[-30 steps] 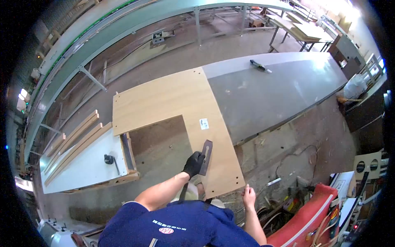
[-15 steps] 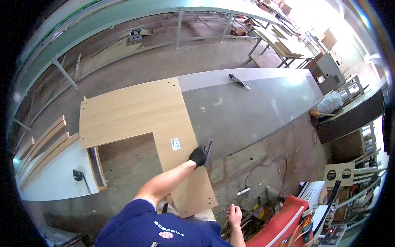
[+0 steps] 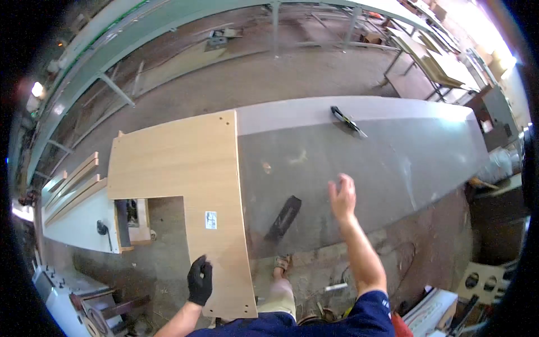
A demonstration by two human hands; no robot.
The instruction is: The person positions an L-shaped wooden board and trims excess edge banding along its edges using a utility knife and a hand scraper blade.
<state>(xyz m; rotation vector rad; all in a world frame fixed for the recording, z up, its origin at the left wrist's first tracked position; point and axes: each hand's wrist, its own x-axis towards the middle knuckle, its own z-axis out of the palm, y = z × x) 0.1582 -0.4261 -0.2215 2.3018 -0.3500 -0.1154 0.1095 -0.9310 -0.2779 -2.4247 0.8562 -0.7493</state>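
Note:
My left hand (image 3: 200,279), in a black glove, is over the inner edge of the narrow part of a light wood-grain panel (image 3: 174,157). Its fingers are loosely bent, with nothing visible in them. My bare right hand (image 3: 343,197) is raised above the grey tabletop (image 3: 387,168), fingers apart and holding nothing. Between the two hands lies a dark, flat, elongated piece (image 3: 285,216), slightly blurred; I cannot tell its exact kind. A white label (image 3: 210,219) is stuck on the panel. Farther back rests a slim black tool with a pale tip (image 3: 347,121).
On the left, several wooden strips (image 3: 76,196) and a black tape measure (image 3: 102,227) lie on a white board (image 3: 84,233). A long green-grey bench (image 3: 224,17) runs along the back. Boards and a carton (image 3: 432,312) stand at the lower right.
My left hand has let go of the dark piece, which now lies on the grey tabletop, and has drawn back left. My right hand has risen over the tabletop and opened. The view has shifted.

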